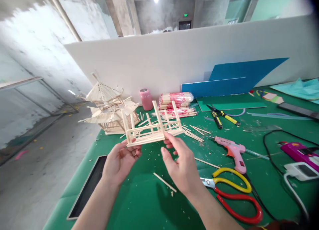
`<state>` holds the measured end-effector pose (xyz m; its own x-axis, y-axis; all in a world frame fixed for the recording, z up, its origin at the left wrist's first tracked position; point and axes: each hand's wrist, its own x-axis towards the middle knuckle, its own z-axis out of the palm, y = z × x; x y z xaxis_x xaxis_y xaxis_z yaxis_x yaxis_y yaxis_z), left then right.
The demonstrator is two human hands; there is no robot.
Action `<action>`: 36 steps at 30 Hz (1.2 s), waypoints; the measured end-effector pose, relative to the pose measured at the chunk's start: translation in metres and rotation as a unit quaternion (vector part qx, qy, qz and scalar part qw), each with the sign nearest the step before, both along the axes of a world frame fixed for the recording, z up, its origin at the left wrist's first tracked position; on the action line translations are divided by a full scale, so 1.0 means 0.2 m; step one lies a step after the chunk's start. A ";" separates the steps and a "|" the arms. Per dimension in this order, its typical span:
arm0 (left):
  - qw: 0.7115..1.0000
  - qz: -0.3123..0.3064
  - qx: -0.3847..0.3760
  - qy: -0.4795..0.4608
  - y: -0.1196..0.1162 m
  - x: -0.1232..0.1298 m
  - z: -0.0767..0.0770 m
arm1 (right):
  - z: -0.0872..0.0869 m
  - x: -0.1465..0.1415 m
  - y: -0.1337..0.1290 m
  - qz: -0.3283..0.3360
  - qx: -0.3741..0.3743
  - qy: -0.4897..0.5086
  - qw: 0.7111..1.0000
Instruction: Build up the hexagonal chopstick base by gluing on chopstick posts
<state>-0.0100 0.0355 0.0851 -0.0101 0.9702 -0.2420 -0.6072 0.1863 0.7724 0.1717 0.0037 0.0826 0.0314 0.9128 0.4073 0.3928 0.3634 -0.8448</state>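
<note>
A small open frame of pale wooden sticks (147,139) is held up above the green table, with upright posts and low rails. My left hand (122,158) supports its left end from below, fingers curled under the bottom edge. At the frame's front right corner, my right hand (179,162) touches it with the fingertips, thumb apart from the index finger. Behind the frame on the left stands a stick model with tiered roofs (109,105). One loose stick (164,182) lies on the table beneath my hands.
Right of my hands lie a pink glue gun (233,152), scissors with yellow and red handles (236,198) and pliers (228,117). Behind are bundled sticks (175,100) and a pink jar (146,99). A black tray (87,187) lies at the left edge.
</note>
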 end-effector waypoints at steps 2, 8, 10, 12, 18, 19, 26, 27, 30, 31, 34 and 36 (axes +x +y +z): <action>1.000 0.003 0.007 0.000 -0.01 0.02 0.00 | -0.02 0.02 0.00 -0.008 -0.005 0.005 1.000; 1.000 -0.013 0.013 0.014 -0.02 0.08 0.01 | -0.05 0.08 0.02 -0.030 -0.050 0.030 0.998; 0.999 -0.022 0.015 0.018 -0.03 0.10 0.00 | -0.07 0.10 0.02 -0.036 -0.051 0.036 0.997; 0.999 -0.029 0.017 0.022 -0.03 0.11 0.00 | -0.08 0.11 0.03 -0.045 -0.050 0.041 0.997; 0.998 -0.038 0.022 0.037 -0.05 0.14 -0.02 | -0.10 0.14 0.04 -0.058 -0.061 0.056 0.995; 0.998 -0.039 0.022 0.039 -0.05 0.15 -0.02 | -0.10 0.14 0.05 -0.057 -0.064 0.057 0.995; 0.998 -0.049 0.012 0.041 -0.08 0.16 -0.04 | -0.12 0.16 0.03 -0.058 -0.081 0.064 0.993; 0.998 -0.049 0.009 0.040 -0.09 0.16 -0.05 | -0.13 0.17 0.02 -0.057 -0.082 0.062 0.993; 0.999 -0.044 -0.002 0.031 -0.12 0.16 -0.07 | -0.15 0.18 -0.02 -0.055 -0.081 0.056 0.994; 0.999 -0.044 -0.008 0.028 -0.14 0.16 -0.08 | -0.16 0.19 -0.03 -0.053 -0.084 0.055 0.994; 0.998 -0.048 -0.028 0.028 -0.19 0.16 -0.11 | -0.20 0.20 -0.08 -0.039 -0.100 0.057 0.993; 0.997 -0.055 -0.041 0.029 -0.23 0.15 -0.13 | -0.23 0.21 -0.12 -0.033 -0.114 0.058 0.991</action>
<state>0.0205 -0.0097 0.0588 0.0782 0.9433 -0.3226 -0.5340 0.3129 0.7855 0.2139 -0.0193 0.0372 0.1278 0.9751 0.1814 0.3051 0.1353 -0.9426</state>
